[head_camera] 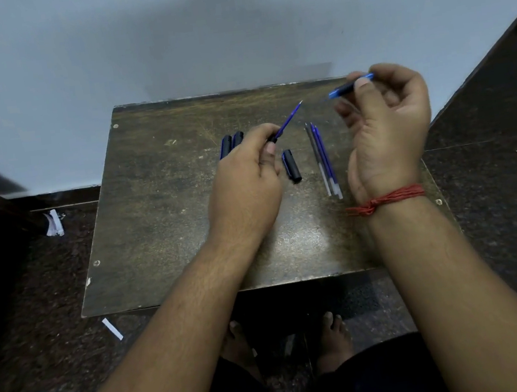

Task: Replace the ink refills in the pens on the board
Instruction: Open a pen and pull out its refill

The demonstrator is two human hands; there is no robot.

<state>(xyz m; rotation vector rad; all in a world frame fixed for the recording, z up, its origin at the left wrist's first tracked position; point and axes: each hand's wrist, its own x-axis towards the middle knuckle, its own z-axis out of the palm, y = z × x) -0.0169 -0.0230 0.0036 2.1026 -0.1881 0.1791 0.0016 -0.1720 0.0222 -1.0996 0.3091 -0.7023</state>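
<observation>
Pinching a thin blue ink refill [288, 119] between thumb and curled fingers, my left hand [244, 184] hovers over the middle of the wooden board [161, 214], the refill's tip angled up and to the right. My right hand [385, 128] is raised above the board's far right corner, palm turned toward me, thumb and fingertips curled round a blue pen section [351, 86] with a dark band; the piece is blurred, so I cannot tell whether it is the barrel or the grip end. A red thread bracelet [388, 199] wraps the right wrist.

On the board, just past my left knuckles, two capped pens [231, 142] with black caps and blue bodies lie side by side, partly hidden by the hand. Between my hands a loose black pen cap [292, 165] lies on the wood, apart from everything else. Right of it, three spare refills [322, 158] lie close together and nearly parallel, one grey and two blue, their pale ends toward me.

I can read no brand, label or writing on any pen, refill or cap; they are too small and soft.

White paper scraps [112, 328] lie on the dark speckled floor [494, 193] left of the board.
</observation>
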